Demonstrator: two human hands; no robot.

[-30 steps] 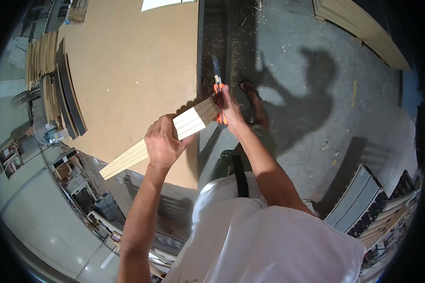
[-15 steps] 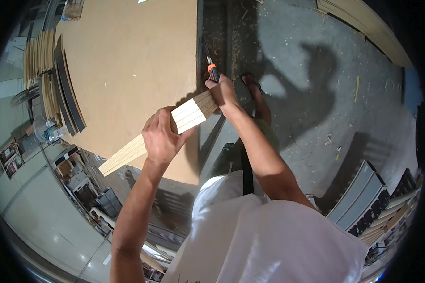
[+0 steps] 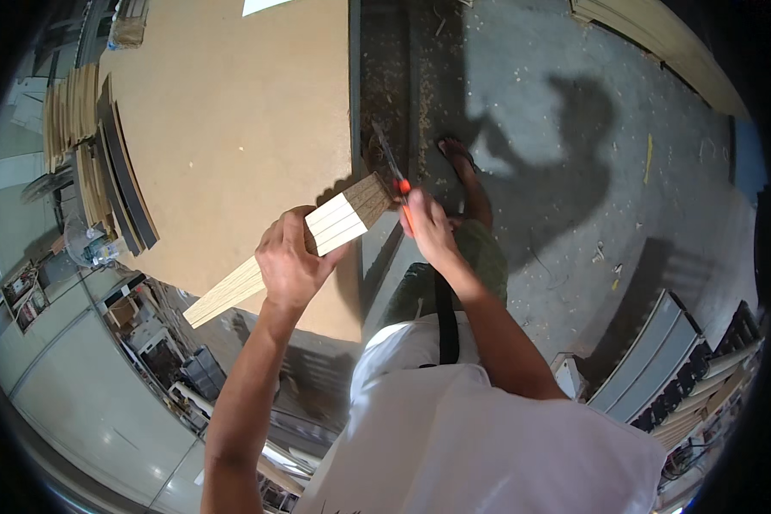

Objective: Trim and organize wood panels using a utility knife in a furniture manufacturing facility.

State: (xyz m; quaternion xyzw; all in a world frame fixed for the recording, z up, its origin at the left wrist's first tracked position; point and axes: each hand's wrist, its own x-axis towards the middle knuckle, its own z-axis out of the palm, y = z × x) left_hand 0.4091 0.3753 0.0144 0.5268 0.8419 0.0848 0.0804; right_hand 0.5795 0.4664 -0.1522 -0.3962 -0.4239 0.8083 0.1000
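Observation:
My left hand point(image 3: 291, 264) is wrapped round a bundle of pale wooden strips point(image 3: 338, 224), thumb on the near side and fingers over the far side. The bundle lies slantwise over the near right corner of the tan tabletop point(image 3: 223, 111). Its lower left end tapers away, and its upper right end is in shadow. Just right of that end, my right hand point(image 3: 431, 230) is closed round the orange handle of a utility knife point(image 3: 403, 184). The knife's long, narrow, dark blade points up and left, past the table edge; the fingers hide part of the handle.
Stacked wood strips and dark curved boards point(image 3: 120, 163) line the table's far left side. A white sheet point(image 3: 264, 6) lies at the top edge. Chips and scraps dot the grey concrete floor point(image 3: 540, 257). Grey panels point(image 3: 647, 355) lean at the lower right.
My right hand has come off the bundle's end and moved right and down with the knife, uncovering that end. My left hand keeps its grip, and the bundle has barely shifted.

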